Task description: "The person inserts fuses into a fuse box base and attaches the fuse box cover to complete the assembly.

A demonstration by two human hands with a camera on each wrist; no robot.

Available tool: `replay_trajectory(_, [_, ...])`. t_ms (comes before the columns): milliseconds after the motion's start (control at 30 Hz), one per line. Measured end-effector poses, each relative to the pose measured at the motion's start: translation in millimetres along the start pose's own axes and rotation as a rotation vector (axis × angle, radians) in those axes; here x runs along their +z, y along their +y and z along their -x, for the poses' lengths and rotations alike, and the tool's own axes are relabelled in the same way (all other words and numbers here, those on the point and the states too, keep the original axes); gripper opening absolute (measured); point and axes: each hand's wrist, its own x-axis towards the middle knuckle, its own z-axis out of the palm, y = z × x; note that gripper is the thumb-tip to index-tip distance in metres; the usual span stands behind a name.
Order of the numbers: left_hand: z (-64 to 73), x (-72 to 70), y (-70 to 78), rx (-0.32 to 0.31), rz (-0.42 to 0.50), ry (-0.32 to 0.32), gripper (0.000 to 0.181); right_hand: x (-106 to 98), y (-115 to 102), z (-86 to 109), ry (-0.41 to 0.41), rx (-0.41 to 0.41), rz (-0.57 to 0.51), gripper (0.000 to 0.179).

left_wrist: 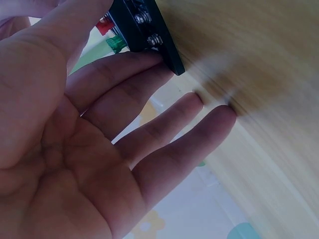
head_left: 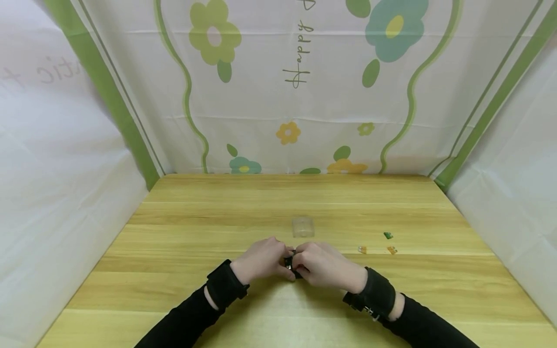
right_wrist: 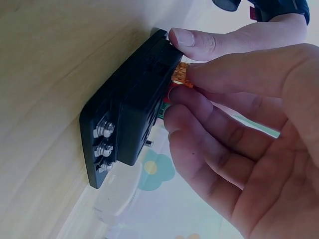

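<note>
A black fuse block [right_wrist: 142, 99] with metal screw terminals stands tilted on the table between both hands. My left hand [head_left: 264, 259] grips it by its ends, thumb near and fingertips far, with the other fingers extended in the left wrist view. My right hand [head_left: 324, 266] pinches an orange blade fuse [right_wrist: 180, 73] between thumb and fingertips at the block's top face. Beside it in the block sit a red fuse [left_wrist: 103, 26] and a green fuse [left_wrist: 116, 44]. The right fingers partly hide these fuses; how deep the orange one sits, I cannot tell.
A clear plastic cover [head_left: 303, 226] lies just beyond the hands. To the right on the wooden table [head_left: 209, 212] lie a green fuse [head_left: 388, 235] and two orange fuses [head_left: 362, 250]. White flowered cloth walls [head_left: 252, 96] enclose the back and sides.
</note>
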Motion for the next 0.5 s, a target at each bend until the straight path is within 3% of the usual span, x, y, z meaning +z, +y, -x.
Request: replay_trajectory(500, [0.0,-0.5,0.4,-0.01,-0.007,-0.007,0.025,-1.9,1.6,0.0,-0.023,0.027,-0.026,0.016])
